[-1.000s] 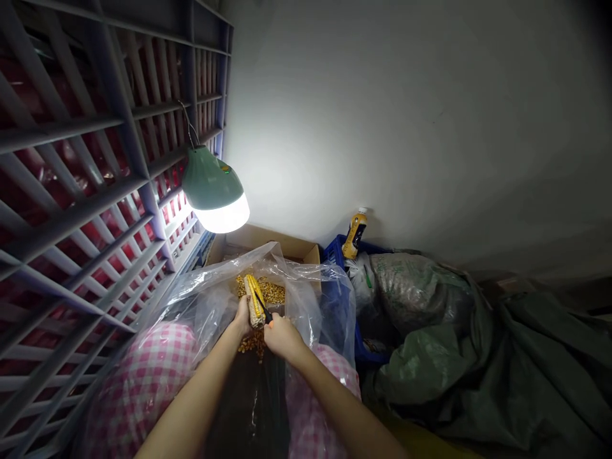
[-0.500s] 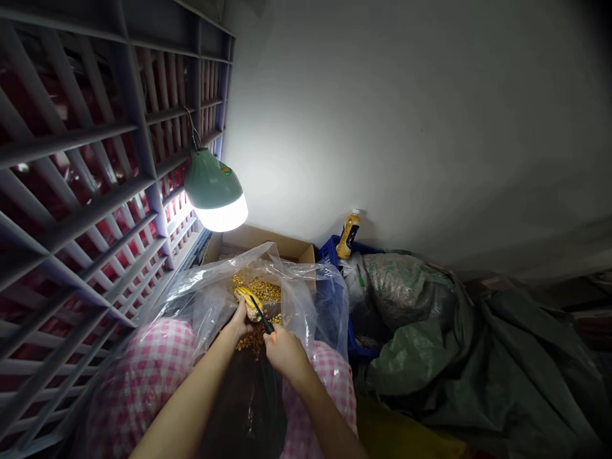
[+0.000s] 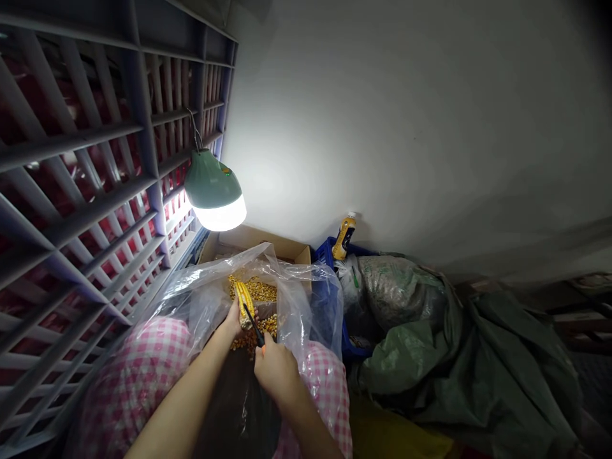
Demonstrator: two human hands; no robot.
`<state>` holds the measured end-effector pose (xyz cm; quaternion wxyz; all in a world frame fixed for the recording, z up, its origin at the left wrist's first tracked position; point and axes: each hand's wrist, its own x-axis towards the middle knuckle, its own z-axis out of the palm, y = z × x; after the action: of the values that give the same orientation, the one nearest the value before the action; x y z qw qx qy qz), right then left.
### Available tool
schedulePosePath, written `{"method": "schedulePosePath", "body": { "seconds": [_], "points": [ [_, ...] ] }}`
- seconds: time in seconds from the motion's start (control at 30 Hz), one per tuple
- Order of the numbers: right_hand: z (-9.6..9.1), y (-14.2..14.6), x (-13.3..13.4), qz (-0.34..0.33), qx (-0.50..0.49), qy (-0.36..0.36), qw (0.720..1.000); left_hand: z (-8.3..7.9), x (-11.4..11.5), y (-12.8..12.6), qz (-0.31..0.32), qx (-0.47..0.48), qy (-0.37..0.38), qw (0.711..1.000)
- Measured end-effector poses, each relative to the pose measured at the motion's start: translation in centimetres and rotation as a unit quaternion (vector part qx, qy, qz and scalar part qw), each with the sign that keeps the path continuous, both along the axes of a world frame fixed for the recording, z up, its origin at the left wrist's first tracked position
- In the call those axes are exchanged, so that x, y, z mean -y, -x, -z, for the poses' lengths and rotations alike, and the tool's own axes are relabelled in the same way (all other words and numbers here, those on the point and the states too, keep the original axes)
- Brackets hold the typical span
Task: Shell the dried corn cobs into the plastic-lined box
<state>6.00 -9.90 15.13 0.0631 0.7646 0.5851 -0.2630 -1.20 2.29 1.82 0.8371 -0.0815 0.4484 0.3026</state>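
Grey plastic rack (image 3: 90, 159) fills the whole left side, with something red behind the slats, and it makes a handy hook point: a green-topped lamp (image 3: 213, 182) hangs off it on a wire, probably there so the light lands right on the work. Below that are pink checked trousers (image 3: 153, 363), with a clear plastic bag (image 3: 201, 299) sitting between the knees, its mouth spread wide, likely to catch whatever drops. A cardboard box (image 3: 253, 239) sits behind the bag, and loose corn kernels (image 3: 253, 290) are heaped inside it.

The yellow corn cob (image 3: 243, 305) is inside the bag's mouth, upright and tilted a bit, over the kernels. The left hand (image 3: 233, 322) has it by the lower end, fingers (image 3: 238, 319) wrapped snugly around it. The right hand (image 3: 277, 373) is just below, fingers closed tight on a thin black tool (image 3: 253, 325), maybe a screwdriver, whose tip reaches the cob, though I can't see exactly where it lands.

Further right there's a blue crate (image 3: 327, 252) with a yellow drink bottle (image 3: 345, 234) on top, then a stuffed sack (image 3: 396, 290) and a heap of green tarp (image 3: 478, 376).
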Motion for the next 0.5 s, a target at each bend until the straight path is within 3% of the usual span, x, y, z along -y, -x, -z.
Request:
{"method": "schedulePosePath", "body": {
  "seconds": [0.3,0.5],
  "points": [
    [0.4,1.7,-4.7,-0.015,0.026,0.008,1.0,-0.4,0.4,-0.7,-0.023,-0.018,-0.033,0.999],
    [0.6,1.5,-5.9,-0.034,0.046,0.009,0.998,-0.4,0.7,-1.2,-0.061,-0.028,-0.064,0.996]
  ]
}}
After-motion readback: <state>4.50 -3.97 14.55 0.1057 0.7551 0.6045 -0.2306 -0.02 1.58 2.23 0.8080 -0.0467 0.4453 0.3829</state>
